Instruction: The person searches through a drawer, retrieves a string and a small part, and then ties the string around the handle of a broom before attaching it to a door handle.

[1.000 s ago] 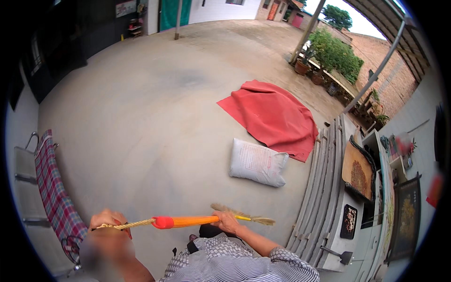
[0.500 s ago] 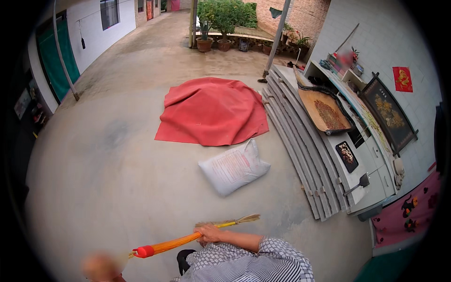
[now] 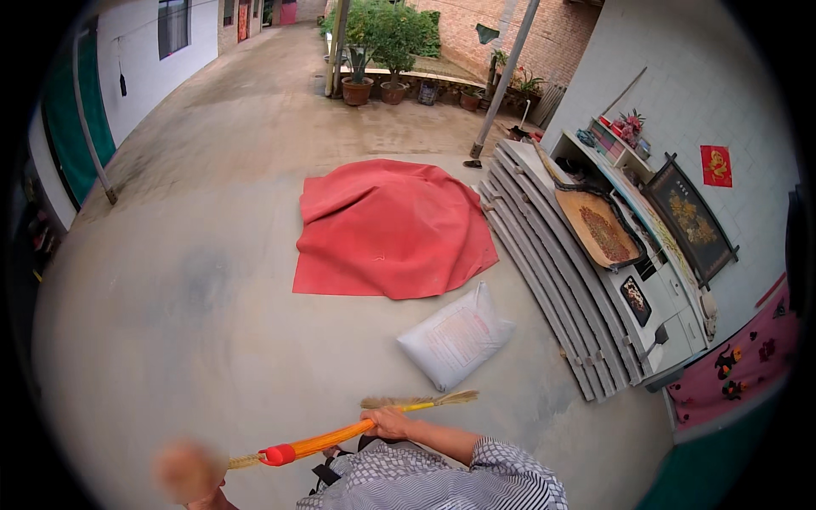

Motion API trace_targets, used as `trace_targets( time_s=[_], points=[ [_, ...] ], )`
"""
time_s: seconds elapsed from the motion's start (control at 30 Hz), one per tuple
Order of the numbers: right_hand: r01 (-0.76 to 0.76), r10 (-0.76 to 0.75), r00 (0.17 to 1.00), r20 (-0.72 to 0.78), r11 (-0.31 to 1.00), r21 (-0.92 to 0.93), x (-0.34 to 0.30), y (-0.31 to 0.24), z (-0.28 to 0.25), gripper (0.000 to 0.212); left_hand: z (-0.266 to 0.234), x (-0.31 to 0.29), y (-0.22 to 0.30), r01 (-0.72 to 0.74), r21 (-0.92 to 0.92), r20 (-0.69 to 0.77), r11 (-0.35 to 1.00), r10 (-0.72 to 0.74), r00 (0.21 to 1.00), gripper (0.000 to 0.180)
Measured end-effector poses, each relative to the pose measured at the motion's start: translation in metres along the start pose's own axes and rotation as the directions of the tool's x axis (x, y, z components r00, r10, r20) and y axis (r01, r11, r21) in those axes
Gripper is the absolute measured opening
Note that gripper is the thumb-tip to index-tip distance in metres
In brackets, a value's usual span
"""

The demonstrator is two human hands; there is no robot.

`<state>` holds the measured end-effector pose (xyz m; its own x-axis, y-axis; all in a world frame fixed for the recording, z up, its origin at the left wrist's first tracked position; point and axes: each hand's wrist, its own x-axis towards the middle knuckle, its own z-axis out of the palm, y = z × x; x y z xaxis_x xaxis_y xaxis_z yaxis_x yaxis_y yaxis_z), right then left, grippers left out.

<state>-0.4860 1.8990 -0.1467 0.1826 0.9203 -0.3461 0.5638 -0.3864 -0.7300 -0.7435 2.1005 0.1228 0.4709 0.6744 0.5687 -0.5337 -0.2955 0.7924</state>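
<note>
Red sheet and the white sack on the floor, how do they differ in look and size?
The red sheet is nearly plain, while the white sack carries faint reddish print. The red sheet spreads much wider than the white sack. The red sheet drapes in loose folds; the white sack lies plump. Both rest on the grey floor.

On my broom (image 3: 327,440), the cap (image 3: 277,456) looks like smooth plastic, the straw (image 3: 459,397) rough; my sleeve (image 3: 510,459) is matt cloth, the sack (image 3: 455,338) dull plastic, the floor (image 3: 238,357) smooth concrete.
</note>
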Motion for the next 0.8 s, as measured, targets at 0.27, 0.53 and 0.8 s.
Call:
trace_targets(
  time_s=[0.27,0.53,0.8],
  points=[
    [-0.133,0.142,0.976,-0.164,0.989,0.067,0.141,-0.025,-0.036,0.031,-0.053,0.170,-0.120,0.063,-0.031,-0.016,0.998,-0.063,0.998,0.033],
    [-0.122,0.144,0.979,-0.143,0.981,0.154,0.345,-0.038,-0.110,0.030,-0.074,0.369,-0.228,-0.001,-0.005,0.139,1.000,0.002,0.990,0.033],
    [0.077,-0.018,0.937,-0.349,0.985,0.156,0.541,-0.057,-0.186,0.029,-0.124,0.533,-0.319,-0.020,-0.174,0.039,0.985,0.027,0.999,0.038]
  ],
)
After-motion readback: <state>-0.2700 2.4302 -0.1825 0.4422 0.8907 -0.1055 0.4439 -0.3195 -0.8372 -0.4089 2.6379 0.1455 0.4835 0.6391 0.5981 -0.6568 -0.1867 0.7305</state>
